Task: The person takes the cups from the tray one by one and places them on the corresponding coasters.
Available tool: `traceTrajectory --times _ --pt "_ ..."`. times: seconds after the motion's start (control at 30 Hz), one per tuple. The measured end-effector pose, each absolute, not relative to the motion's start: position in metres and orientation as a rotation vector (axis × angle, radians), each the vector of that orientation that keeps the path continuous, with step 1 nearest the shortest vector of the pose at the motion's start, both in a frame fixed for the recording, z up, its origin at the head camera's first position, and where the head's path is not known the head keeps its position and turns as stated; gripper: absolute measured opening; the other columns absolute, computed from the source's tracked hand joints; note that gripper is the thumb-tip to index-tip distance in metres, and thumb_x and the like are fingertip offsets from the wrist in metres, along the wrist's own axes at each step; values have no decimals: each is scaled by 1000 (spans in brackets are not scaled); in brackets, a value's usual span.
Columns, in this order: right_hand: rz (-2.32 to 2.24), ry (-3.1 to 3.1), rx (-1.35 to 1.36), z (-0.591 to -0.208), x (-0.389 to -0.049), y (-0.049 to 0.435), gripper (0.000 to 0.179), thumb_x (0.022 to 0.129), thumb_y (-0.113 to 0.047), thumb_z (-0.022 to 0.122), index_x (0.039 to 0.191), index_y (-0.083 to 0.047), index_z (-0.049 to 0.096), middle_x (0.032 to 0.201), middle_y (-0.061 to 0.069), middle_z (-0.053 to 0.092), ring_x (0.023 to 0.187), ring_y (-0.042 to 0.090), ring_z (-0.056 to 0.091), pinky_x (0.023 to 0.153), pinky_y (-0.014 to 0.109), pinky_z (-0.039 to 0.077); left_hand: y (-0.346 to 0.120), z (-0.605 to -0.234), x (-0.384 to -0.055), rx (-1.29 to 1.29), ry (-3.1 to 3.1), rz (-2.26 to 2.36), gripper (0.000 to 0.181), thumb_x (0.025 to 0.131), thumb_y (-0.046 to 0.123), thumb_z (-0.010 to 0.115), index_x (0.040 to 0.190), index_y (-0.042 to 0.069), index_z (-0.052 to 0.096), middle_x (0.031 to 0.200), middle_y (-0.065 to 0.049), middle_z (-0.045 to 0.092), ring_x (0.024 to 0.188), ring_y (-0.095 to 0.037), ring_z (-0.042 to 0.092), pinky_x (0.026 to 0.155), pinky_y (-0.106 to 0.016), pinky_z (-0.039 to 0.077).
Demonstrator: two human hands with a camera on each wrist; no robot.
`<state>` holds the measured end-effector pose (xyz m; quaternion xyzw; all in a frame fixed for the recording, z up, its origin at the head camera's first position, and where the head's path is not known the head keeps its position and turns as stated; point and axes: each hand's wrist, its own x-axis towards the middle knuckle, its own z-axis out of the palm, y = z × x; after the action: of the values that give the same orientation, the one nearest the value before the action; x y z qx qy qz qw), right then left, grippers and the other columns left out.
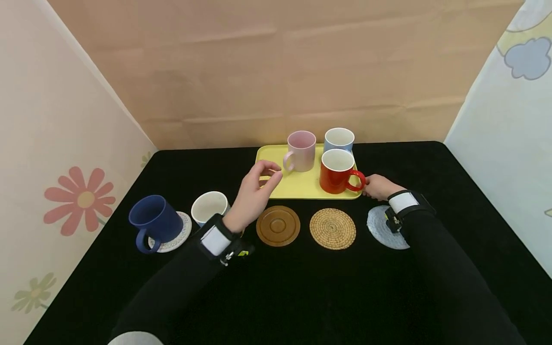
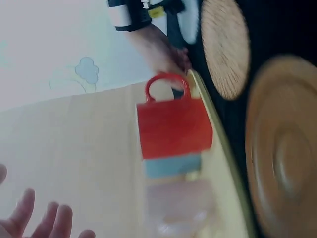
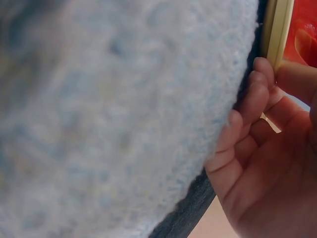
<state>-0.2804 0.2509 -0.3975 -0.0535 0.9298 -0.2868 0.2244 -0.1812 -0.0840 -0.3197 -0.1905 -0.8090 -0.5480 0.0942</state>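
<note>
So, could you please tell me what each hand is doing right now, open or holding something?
Left hand: open, holding nothing, near the pink mug.
Right hand: closed on the yellow tray, gripping its edge.

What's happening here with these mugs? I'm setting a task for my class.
A person's right hand holds the tray near its front right corner; their left hand, holding nothing, hovers near the pink mug. That, the red mug and the blue mug stand on the tray. The navy mug stands on the white coaster, with another mug nearby. The brown coaster, straw coaster and grey coaster bear no mugs.
</note>
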Motion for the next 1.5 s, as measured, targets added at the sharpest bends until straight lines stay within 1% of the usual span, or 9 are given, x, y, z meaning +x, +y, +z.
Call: traceTrajectory --times 0.13,0.3,0.4,0.63,0.8,1.0,1.23,1.37,1.5 --pt "-802 2564 -150 -397 -278 252 20 98 -7 43 93 8 57 75 8 49 66 19 46 57 27 40 -61 -329 -207 -396 -2357 -1798 27 99 17 57 119 -1 55 119 -14 56 109 -29 54 91 -38 45" --pt "-811 2567 -151 -397 -277 251 20 98 -6 43 93 8 58 75 8 50 65 19 46 56 27 40 -44 -345 -237 -195 -2302 -1864 29 99 18 56 121 -1 55 120 -14 56 105 -28 54 88 -35 45" --pt "-803 2570 -146 -396 -278 251 21 98 -6 43 94 8 58 75 8 50 66 19 46 56 27 40 -40 -353 -253 -100 -2287 -1846 31 99 17 56 122 -2 55 120 -17 56 104 -29 55 89 -34 45" --pt "-814 2557 -131 -395 -280 249 20 99 -7 44 95 7 58 76 9 50 66 20 46 57 27 39 -40 -362 -276 96 -2363 -1804 37 99 19 55 129 -3 51 130 -18 51 116 -31 52 96 -38 44" --pt "-819 2559 -136 -396 -281 247 19 98 -6 44 95 7 57 76 9 50 65 19 46 56 27 40 -38 -365 -287 128 -2414 -1790 41 99 23 55 131 -3 50 132 -18 52 121 -29 51 99 -36 42" --pt "-823 2561 -145 -394 -282 247 19 98 -5 43 95 8 57 76 9 50 65 19 46 56 27 40 -36 -366 -293 90 -2434 -1770 40 100 22 54 128 -5 52 126 -18 56 116 -28 52 99 -35 41" --pt "-805 2579 -158 -393 -281 247 19 96 -5 44 94 7 58 76 9 50 66 20 46 56 27 40 -33 -367 -295 110 -2471 -1750 40 100 25 52 127 -5 54 119 -19 59 108 -28 55 89 -34 45" --pt "-803 2582 -156 -393 -280 248 19 96 -5 44 94 7 58 76 9 50 67 20 47 56 27 40 -30 -368 -294 121 -2473 -1797 40 99 25 54 123 -6 56 110 -19 63 101 -30 62 75 -26 46" --pt "-805 2582 -148 -393 -279 248 19 97 -5 44 94 7 58 76 9 50 67 20 46 56 27 40 -26 -369 -293 135 -2442 -1882 39 96 23 57 121 -7 54 94 -14 61 89 -33 65 63 -20 41"
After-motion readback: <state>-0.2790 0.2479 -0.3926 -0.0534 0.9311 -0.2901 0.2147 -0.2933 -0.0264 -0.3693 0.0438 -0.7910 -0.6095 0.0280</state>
